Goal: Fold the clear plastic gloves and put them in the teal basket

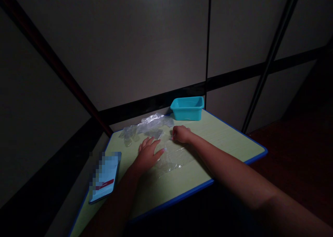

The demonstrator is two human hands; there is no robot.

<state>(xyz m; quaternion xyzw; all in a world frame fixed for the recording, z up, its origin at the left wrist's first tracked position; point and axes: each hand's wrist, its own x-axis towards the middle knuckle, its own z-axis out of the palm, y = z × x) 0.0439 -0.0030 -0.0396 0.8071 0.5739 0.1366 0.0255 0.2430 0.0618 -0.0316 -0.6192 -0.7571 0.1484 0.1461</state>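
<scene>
A clear plastic bag lies spread on the small table, its outline faint against the pale top. My left hand rests at the bag's left side, fingers apart and nothing gripped. Over the bag's far right part, my right hand is closed, with its fingertips pinched at the plastic near the upper edge. Just beyond both hands sits a heap of crumpled clear plastic, which reaches toward the table's left side.
The table is pale yellow-green with a blue edge. A turquoise plastic basket stands at its far corner by the panelled wall. A partly pixelated flat packet-like item lies beside my left forearm.
</scene>
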